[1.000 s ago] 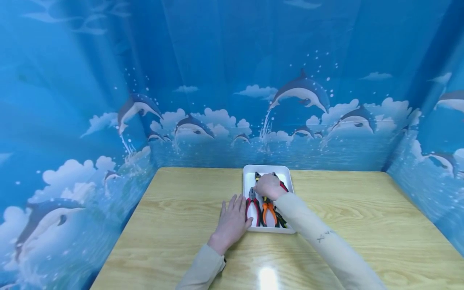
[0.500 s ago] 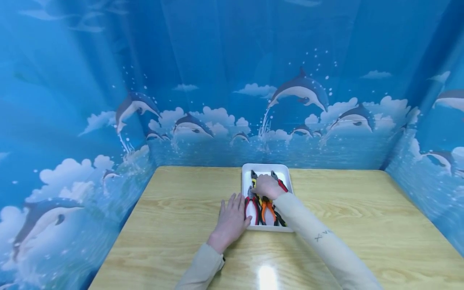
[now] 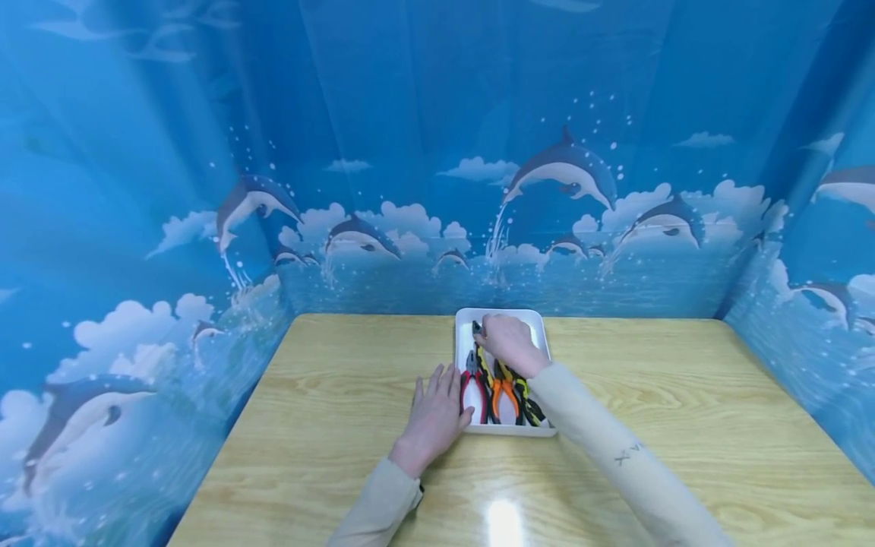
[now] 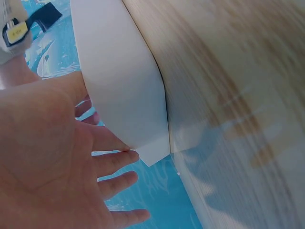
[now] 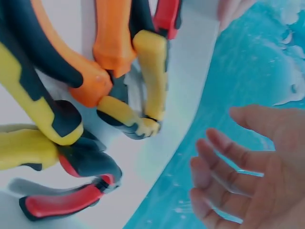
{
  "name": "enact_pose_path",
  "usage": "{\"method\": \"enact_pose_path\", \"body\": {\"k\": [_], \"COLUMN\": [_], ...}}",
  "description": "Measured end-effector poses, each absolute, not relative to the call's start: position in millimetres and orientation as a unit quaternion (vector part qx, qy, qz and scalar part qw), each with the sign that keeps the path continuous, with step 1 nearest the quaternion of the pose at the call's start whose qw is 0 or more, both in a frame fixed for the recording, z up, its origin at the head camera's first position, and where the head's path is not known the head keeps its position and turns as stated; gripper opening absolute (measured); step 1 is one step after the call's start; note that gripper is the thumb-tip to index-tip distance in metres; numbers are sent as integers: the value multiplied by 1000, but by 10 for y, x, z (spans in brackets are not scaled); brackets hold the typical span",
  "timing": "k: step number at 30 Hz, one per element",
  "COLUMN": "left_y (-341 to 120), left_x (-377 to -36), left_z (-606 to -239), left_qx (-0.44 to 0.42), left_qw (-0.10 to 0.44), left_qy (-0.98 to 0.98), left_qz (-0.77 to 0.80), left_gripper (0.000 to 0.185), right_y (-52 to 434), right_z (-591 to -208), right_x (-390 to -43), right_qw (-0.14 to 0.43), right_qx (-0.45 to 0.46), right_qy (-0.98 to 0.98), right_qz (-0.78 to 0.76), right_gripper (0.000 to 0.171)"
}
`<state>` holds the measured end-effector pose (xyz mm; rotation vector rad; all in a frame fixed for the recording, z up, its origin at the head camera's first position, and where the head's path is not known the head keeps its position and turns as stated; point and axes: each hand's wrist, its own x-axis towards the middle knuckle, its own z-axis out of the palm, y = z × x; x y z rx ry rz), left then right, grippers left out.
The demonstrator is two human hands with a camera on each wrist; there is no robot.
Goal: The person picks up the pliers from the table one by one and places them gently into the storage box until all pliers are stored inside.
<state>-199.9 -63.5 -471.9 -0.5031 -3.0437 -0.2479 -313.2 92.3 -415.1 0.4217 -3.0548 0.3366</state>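
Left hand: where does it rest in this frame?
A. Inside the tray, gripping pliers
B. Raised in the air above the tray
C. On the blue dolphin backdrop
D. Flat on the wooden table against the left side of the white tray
D: the left hand lies with straight fingers on the light wooden table, touching the outer left wall of the white rectangular plastic tray.

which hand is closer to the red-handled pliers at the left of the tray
Left. The left hand lies flat on the table against the tray wall, right beside the red-handled pliers. The right hand is over the tray's far end, fingers relaxed.
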Motion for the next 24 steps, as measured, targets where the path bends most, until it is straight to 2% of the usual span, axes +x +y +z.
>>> {"method": "enact_pose_path", "body": {"k": [8,18,24], "left_y": [-634,-656,-696], "left_x": [-1993,-1988,-1991], "left_z": [-4727,-4715,-4700], "left_qx": [-160,-166,-169], "left_qw": [23,27,34], "left_qy": [-984,-983,-983], "left_qz": [-75,-75,-67], "left_gripper": [73,73,73], "right_y": [1004,1242,1356], "right_z": [-4042,-4221,-4387], "right_x": [-2793,-2366,-2231], "right_qw": [134,224,247], "right_qx": [175,182,176], "right_qy": [-966,-941,-935], "right_qz": [133,175,185], "right_gripper": [30,30,29]}}
